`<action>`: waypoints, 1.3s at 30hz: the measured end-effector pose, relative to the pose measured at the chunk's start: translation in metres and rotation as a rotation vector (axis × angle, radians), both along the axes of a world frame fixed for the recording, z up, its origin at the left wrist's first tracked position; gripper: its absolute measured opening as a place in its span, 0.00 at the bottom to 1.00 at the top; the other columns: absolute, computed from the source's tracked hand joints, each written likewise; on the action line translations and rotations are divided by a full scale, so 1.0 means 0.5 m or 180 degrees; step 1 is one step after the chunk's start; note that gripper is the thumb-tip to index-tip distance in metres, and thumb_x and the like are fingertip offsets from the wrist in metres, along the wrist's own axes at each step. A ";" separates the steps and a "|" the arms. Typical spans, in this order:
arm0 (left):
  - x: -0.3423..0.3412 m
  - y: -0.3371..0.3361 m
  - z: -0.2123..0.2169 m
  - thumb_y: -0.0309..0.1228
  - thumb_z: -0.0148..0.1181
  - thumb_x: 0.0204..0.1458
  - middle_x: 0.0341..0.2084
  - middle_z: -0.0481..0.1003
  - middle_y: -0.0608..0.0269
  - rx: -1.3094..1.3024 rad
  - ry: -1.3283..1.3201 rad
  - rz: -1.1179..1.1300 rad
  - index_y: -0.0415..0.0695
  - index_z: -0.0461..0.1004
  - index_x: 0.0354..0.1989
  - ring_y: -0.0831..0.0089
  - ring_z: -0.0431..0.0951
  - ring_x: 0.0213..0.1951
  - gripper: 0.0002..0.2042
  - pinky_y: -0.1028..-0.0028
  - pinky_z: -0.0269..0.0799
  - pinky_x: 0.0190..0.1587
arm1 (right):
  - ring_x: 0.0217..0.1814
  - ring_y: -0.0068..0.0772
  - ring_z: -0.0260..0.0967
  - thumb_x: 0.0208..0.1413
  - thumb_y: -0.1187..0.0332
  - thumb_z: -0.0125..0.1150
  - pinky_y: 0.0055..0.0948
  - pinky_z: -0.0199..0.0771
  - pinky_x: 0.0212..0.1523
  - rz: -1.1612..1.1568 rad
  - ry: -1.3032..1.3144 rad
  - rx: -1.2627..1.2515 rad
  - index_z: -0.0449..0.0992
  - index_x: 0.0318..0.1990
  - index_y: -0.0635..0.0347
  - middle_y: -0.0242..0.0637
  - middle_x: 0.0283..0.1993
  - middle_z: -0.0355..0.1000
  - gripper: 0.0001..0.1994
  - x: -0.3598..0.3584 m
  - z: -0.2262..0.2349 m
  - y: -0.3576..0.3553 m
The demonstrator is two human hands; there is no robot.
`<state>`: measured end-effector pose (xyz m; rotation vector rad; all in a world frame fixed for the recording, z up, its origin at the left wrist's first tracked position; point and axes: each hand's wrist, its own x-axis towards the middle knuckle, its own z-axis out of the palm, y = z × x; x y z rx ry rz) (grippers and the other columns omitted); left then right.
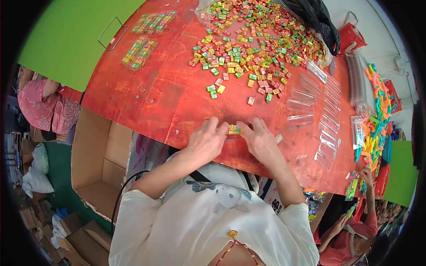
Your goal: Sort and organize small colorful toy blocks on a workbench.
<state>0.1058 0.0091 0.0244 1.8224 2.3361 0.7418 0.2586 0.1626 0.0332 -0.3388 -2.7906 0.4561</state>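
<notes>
Pinching from both sides, the left hand (205, 141) and right hand (262, 142) close their fingertips on a short row of small sweets (234, 130) at the near edge of the red tabletop (168, 97). The row lies crosswise between the two grips, equally near to each. Farther off, loose sweets (248, 48) spread across the top, with clear sleeves (321, 119) laid out to the right.

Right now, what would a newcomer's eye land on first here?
Probably the big heap of small square wrapped candies in red, green and yellow, spread over the far side of the red table top. At the near edge, the left hand and right hand pinch a few candies together; clear plastic sleeves lie to the right.
</notes>
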 end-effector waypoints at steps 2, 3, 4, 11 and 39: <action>0.019 -0.006 -0.019 0.31 0.64 0.55 0.39 0.67 0.52 -0.0175 0.0025 -0.0078 0.41 0.74 0.53 0.54 0.77 0.40 0.18 0.58 0.79 0.37 | 0.48 0.47 0.71 0.55 0.75 0.62 0.39 0.79 0.43 0.0006 -0.0229 -0.0030 0.76 0.56 0.61 0.46 0.47 0.69 0.19 0.024 -0.019 -0.001; 0.025 -0.007 -0.019 0.31 0.64 0.55 0.40 0.68 0.51 -0.0253 0.0038 -0.0154 0.41 0.73 0.56 0.54 0.77 0.41 0.20 0.58 0.79 0.39 | 0.48 0.47 0.71 0.55 0.75 0.62 0.39 0.79 0.43 -0.0007 -0.0240 -0.0034 0.76 0.56 0.61 0.46 0.47 0.69 0.19 0.027 -0.018 -0.001; 0.029 -0.006 -0.018 0.31 0.64 0.55 0.42 0.68 0.49 -0.0332 0.0050 -0.0231 0.40 0.72 0.58 0.53 0.77 0.41 0.21 0.58 0.79 0.40 | 0.49 0.48 0.72 0.56 0.75 0.63 0.40 0.78 0.45 -0.0103 -0.0187 -0.0317 0.76 0.57 0.59 0.46 0.49 0.69 0.20 0.030 -0.013 -0.001; -0.004 -0.037 -0.018 0.33 0.65 0.55 0.59 0.66 0.41 -0.0023 -0.0391 -0.0021 0.42 0.66 0.68 0.46 0.73 0.54 0.30 0.53 0.73 0.52 | 0.46 0.46 0.76 0.57 0.74 0.65 0.41 0.77 0.43 -0.0573 0.0154 -0.1015 0.77 0.55 0.57 0.42 0.49 0.71 0.17 0.062 -0.014 0.027; -0.012 -0.084 -0.091 0.38 0.64 0.54 0.69 0.62 0.44 0.0052 0.0388 -0.0384 0.39 0.69 0.66 0.47 0.56 0.73 0.31 0.38 0.45 0.69 | 0.47 0.46 0.69 0.50 0.75 0.69 0.41 0.74 0.48 -0.0136 0.0411 0.0032 0.78 0.53 0.59 0.43 0.49 0.69 0.20 0.015 -0.054 -0.040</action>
